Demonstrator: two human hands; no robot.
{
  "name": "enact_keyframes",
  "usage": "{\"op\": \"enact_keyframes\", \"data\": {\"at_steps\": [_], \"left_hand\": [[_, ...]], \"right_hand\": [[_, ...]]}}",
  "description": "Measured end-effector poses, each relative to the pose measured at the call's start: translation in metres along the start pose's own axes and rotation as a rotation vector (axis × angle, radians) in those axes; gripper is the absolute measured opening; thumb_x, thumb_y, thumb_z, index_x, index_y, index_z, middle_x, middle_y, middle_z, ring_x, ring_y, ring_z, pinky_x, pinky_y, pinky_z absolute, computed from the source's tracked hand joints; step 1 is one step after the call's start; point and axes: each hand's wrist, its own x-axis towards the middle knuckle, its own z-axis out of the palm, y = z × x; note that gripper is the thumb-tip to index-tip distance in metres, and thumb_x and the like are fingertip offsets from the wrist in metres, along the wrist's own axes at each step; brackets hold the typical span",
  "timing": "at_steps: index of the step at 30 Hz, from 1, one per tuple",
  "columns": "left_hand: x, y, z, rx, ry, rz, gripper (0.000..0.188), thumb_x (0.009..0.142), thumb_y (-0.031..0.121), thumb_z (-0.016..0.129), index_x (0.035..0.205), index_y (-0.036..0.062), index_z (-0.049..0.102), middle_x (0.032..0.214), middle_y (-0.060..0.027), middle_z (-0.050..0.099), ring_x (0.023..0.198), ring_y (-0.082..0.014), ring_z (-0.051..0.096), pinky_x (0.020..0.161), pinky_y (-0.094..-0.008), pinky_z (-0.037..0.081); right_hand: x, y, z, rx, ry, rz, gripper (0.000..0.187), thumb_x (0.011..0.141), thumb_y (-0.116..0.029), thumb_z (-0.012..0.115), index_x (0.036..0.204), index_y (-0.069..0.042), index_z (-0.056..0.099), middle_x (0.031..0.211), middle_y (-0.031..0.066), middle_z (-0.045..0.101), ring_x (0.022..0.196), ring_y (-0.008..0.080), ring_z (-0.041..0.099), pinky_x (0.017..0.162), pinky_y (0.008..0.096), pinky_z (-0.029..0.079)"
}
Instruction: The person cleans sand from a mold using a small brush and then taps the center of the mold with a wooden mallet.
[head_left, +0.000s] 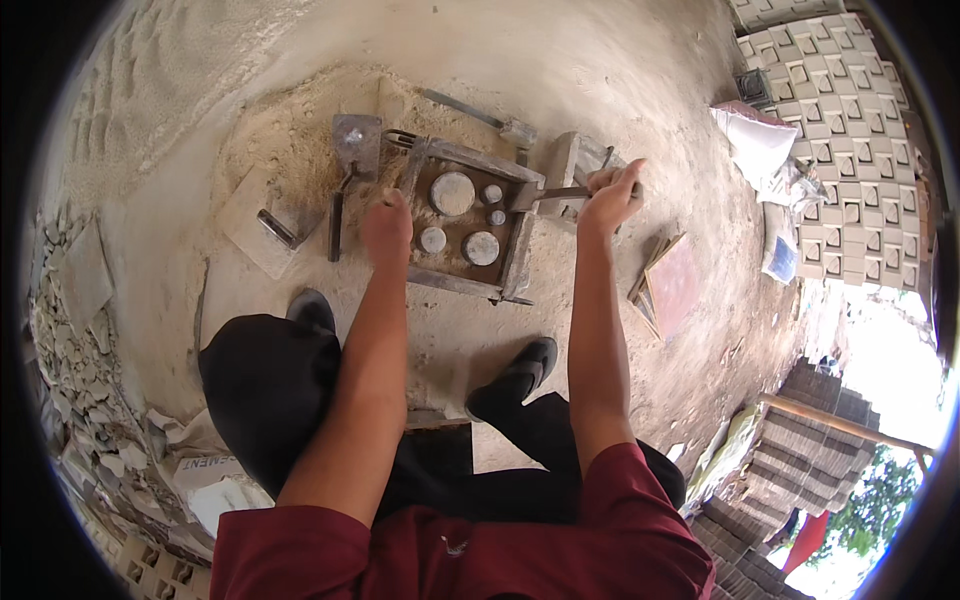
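Observation:
A rectangular mould box (450,280) lies on the ground in front of me. Round discs stand in it: a large one (453,194), a medium one (481,248) and several smaller ones. My right hand (612,197) is wrapped round a flat metal bar (563,193) that meets the box's right side. By the left side of the box, my left hand (387,225) is closed; whatever is inside its fingers is hidden. Just beyond that hand lies a trowel (357,143) with a dark handle, on loose sand (270,140).
A metal float (277,229) rests on the left. Behind the box is a hammer-like tool (518,133); another wooden box (566,160) stands at right, near a tilted framed panel (675,285). Farther right are sacks (755,140) and stacked blocks (850,150). Rubble (80,350) lines the left.

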Motion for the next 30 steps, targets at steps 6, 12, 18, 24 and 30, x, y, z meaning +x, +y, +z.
{"op": "enact_keyframes", "data": {"at_steps": [6,12,18,24,30], "left_hand": [[-0.005,0.008,-0.001,0.032,0.028,0.036,0.061,0.096,0.045,0.032,0.095,-0.0048,0.068,0.1,-0.0266,0.065,0.094,-0.0425,0.062,0.082,-0.0517,0.048],[-0.019,0.014,0.005,0.079,0.1,0.11,0.066,0.096,0.046,0.028,0.094,-0.006,0.068,0.099,-0.0275,0.065,0.094,-0.0434,0.062,0.082,-0.0528,0.048],[-0.008,0.011,0.008,0.145,0.12,0.111,0.066,0.095,0.045,0.03,0.093,-0.0083,0.068,0.096,-0.0282,0.065,0.093,-0.0444,0.062,0.083,-0.0524,0.047],[-0.018,0.016,-0.002,0.117,0.134,0.118,0.064,0.095,0.046,0.031,0.093,-0.0061,0.069,0.097,-0.0263,0.066,0.094,-0.0435,0.062,0.083,-0.0531,0.047],[-0.025,0.015,-0.005,0.1,0.109,0.089,0.065,0.095,0.047,0.03,0.096,-0.0057,0.068,0.103,-0.0262,0.065,0.098,-0.0428,0.061,0.085,-0.053,0.048]], "right_hand": [[0.015,0.018,-0.012,0.188,-0.061,0.107,0.053,0.102,-0.028,0.041,0.054,-0.015,0.024,0.045,-0.0027,0.027,0.04,0.0082,0.023,0.04,0.0281,0.018],[0.014,0.013,-0.025,-0.005,0.04,0.18,0.05,0.102,-0.03,0.041,0.056,-0.012,0.033,0.047,-0.0024,0.034,0.04,0.0079,0.03,0.042,0.026,0.024],[-0.002,0.003,-0.012,-0.137,0.047,0.073,0.051,0.101,-0.033,0.044,0.056,-0.009,0.038,0.047,-0.0021,0.039,0.043,0.0071,0.036,0.042,0.0267,0.029],[-0.019,-0.011,-0.001,-0.281,-0.023,-0.043,0.054,0.101,-0.032,0.045,0.054,-0.005,0.04,0.047,-0.0019,0.042,0.046,0.0066,0.036,0.042,0.0278,0.028],[-0.026,-0.026,0.015,-0.421,-0.041,-0.059,0.048,0.101,-0.024,0.046,0.06,0.0,0.042,0.05,-0.0015,0.037,0.05,0.0072,0.031,0.044,0.0306,0.025]]}}
